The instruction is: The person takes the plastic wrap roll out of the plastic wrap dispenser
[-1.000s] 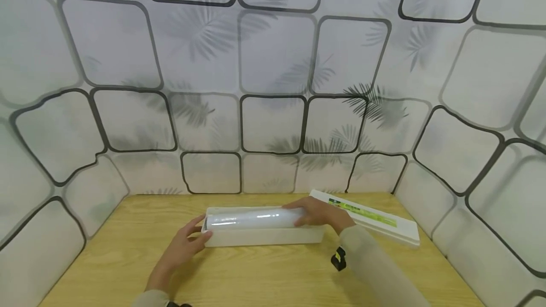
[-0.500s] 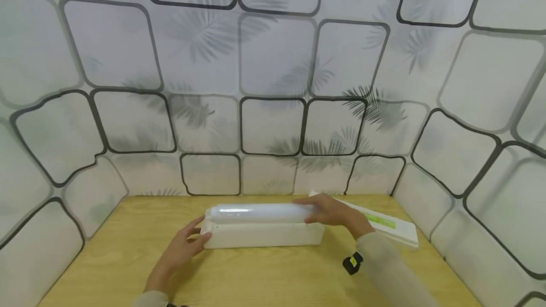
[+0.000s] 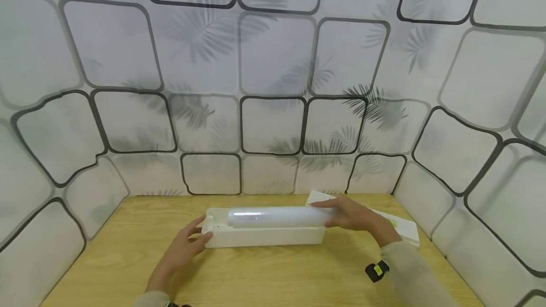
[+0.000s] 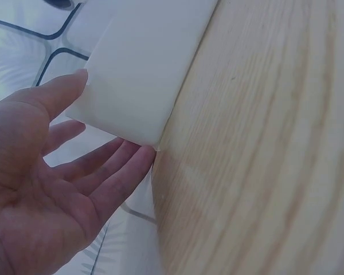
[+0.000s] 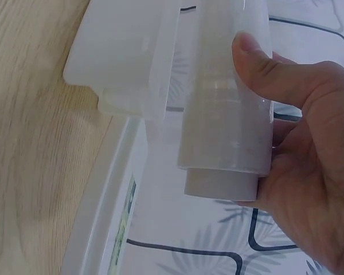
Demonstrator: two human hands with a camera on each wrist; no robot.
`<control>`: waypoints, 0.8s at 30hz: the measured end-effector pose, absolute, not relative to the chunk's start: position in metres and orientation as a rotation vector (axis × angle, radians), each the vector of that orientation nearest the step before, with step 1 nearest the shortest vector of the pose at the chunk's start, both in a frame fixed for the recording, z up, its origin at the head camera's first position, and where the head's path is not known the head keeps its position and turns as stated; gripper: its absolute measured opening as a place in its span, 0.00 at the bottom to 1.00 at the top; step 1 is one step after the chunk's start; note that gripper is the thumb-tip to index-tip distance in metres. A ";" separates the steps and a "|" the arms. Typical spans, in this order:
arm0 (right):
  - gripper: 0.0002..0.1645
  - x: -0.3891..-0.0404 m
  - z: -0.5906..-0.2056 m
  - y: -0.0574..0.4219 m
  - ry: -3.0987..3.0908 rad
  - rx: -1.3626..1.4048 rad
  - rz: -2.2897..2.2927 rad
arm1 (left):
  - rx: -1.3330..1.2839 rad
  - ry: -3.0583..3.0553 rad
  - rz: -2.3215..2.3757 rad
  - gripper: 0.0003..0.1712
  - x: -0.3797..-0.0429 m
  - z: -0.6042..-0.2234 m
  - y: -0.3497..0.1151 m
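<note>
A long white plastic box (image 3: 264, 237) stands lidless on the table, its front wall toward me. My left hand (image 3: 184, 246) holds the box's left end, thumb at the front and fingers against the end, as the left wrist view shows. A roll of cling film (image 3: 273, 216) lies lengthwise over the box, its left end inside the box's left end. My right hand (image 3: 350, 214) grips the roll near its right end, the thumb (image 5: 249, 46) across it. In the right wrist view the core (image 5: 221, 183) sticks out at that end, beyond the box.
Behind my right hand, a white lid (image 3: 405, 229) with a green label lies slanted on the wooden table (image 3: 256, 274). My right forearm partly covers it. Patterned walls (image 3: 273, 122) enclose the table at the back and both sides.
The cling film roll has come up out of the box and slid to the right with my right hand. My left hand stays at the box's left end.
</note>
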State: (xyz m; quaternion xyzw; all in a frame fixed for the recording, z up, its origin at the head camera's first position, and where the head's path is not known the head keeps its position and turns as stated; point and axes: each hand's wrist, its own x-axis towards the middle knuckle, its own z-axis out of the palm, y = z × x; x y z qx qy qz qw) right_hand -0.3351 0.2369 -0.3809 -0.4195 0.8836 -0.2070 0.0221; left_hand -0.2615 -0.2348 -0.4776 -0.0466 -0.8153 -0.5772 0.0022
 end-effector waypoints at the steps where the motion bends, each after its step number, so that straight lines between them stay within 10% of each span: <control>1: 0.35 -0.334 -0.381 0.239 2.736 -1.296 -0.644 | -0.139 -2.558 -1.812 0.38 -0.262 -0.478 -0.235; 24: 0.34 -0.311 -0.392 0.289 2.723 -1.278 -0.733 | -0.137 -2.608 -1.767 0.39 -0.263 -0.476 -0.236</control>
